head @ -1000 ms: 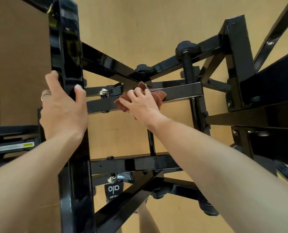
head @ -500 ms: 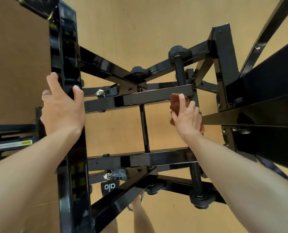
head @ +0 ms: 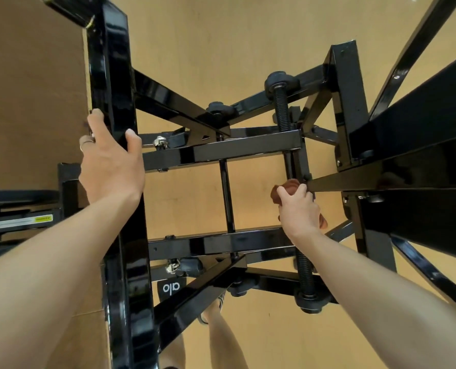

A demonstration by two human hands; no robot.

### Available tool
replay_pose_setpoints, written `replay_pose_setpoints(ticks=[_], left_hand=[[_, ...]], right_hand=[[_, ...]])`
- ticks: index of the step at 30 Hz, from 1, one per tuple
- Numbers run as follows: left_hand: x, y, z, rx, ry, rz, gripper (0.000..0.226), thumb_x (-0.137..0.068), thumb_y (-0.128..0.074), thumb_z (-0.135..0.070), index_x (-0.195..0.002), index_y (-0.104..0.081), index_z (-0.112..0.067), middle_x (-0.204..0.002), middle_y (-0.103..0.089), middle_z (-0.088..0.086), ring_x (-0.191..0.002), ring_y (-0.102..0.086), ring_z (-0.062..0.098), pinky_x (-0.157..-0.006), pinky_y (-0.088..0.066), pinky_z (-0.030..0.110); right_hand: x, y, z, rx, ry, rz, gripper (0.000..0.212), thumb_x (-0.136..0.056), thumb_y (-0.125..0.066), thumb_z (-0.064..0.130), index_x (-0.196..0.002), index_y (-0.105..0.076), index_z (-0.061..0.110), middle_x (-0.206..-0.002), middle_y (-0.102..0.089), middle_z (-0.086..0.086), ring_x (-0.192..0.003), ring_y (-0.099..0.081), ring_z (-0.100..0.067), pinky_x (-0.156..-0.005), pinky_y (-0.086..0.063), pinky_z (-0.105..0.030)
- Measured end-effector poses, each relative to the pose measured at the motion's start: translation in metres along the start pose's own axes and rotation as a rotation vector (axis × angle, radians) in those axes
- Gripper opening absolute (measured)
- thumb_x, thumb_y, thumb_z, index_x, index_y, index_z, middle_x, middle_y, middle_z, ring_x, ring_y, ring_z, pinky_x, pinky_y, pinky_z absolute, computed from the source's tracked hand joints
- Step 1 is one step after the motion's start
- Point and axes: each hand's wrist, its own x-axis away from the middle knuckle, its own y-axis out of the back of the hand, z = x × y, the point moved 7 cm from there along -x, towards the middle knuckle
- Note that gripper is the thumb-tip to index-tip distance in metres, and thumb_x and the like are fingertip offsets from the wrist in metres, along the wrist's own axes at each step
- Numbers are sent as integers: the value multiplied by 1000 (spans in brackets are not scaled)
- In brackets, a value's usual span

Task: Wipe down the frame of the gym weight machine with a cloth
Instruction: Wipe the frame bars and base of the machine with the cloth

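The glossy black steel frame of the weight machine (head: 248, 150) fills the view over a tan floor. Its thin black upright rod (head: 292, 166) runs lengthwise away from the person, passing under the right hand (head: 298, 211), which grips a bunched reddish-brown cloth (head: 288, 189) around it. The left hand (head: 109, 166) is farther off, clasping the wide black post (head: 112, 75) as a brace.

Two hands (head: 112, 166) (head: 298, 209), one cloth (head: 288, 191), one frame (head: 115, 102).
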Motion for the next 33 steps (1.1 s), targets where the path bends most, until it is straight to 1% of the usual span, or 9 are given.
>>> replay_pose_setpoints(ticks=[4, 8, 11, 13, 16, 20, 24, 27, 33], left_hand=[[-2, -1, 2, 17, 0, 0, 52, -106, -41, -44, -151, -25, -26, -136, -50, 22, -100, -61, 37, -80, -46, 44], [-5, -3, 4, 16, -4, -9, 51, -106, -41, -44, -151, -25, -26, -134, -51, 22, -92, -59, 32, -79, -47, 43], [-6, -3, 5, 13, -11, -15, 51, -106, -42, -44, -151, -25, -27, -134, -52, 21, -86, -53, 25, -76, -45, 40], [-7, -3, 6, 7, -9, -19, 51, -106, -42, -44, -151, -26, -26, -133, -52, 21, -87, -54, 27, -75, -44, 40], [-6, -3, 6, 1, -7, -20, 51, -106, -42, -43, -151, -26, -26, -132, -52, 21, -87, -53, 27, -77, -45, 42], [-6, -2, 5, -5, -6, -19, 49, -106, -41, -43, -149, -27, -26, -129, -52, 20, -85, -52, 28, -82, -49, 47], [-2, 0, 3, 13, 1, -8, 49, -105, -42, -44, -149, -26, -28, -129, -52, 21, -87, -54, 29, -84, -50, 49], [-2, 0, 2, 21, 8, -4, 50, -105, -42, -44, -150, -26, -28, -131, -52, 21, -91, -59, 34, -86, -53, 52], [-4, -1, 3, 3, 5, -23, 52, -105, -43, -44, -151, -26, -25, -127, -54, 21, -86, -53, 27, -80, -51, 47]], right_hand=[[-14, 11, 2, 29, 22, 18, 59, -97, -69, 26, -146, -37, 28, -140, -38, -19, -126, -49, -32, -102, -49, -42], [-43, 33, 16, 108, 29, -79, 57, -95, -71, 26, -142, -40, 22, -136, -41, -22, -124, -50, -34, -101, -50, -42], [-67, 47, 25, 131, 32, -90, 59, -94, -73, 27, -144, -42, 19, -140, -41, -24, -128, -49, -37, -105, -48, -44], [-74, 49, 28, 131, 28, -86, 61, -92, -76, 24, -143, -44, 18, -138, -42, -25, -127, -48, -38, -105, -47, -44], [-72, 46, 26, 122, 24, -98, 64, -91, -77, 23, -144, -43, 17, -136, -44, -26, -124, -50, -37, -103, -48, -44], [-41, 30, 14, 16, 13, -67, 47, -99, -64, 23, -141, -43, 22, -130, -45, -23, -115, -54, -34, -97, -51, -43], [5, 7, 3, 5, -3, 7, 48, -99, -65, 28, -141, -43, 25, -133, -44, -20, -118, -54, -30, -101, -49, -42], [1, 7, 1, 25, -6, 45, 51, -99, -66, 28, -144, -42, 24, -136, -44, -20, -122, -52, -31, -103, -49, -42], [-37, 28, 12, 73, 19, -27, 50, -96, -70, 26, -138, -45, 18, -125, -46, -20, -112, -55, -32, -93, -54, -39]])
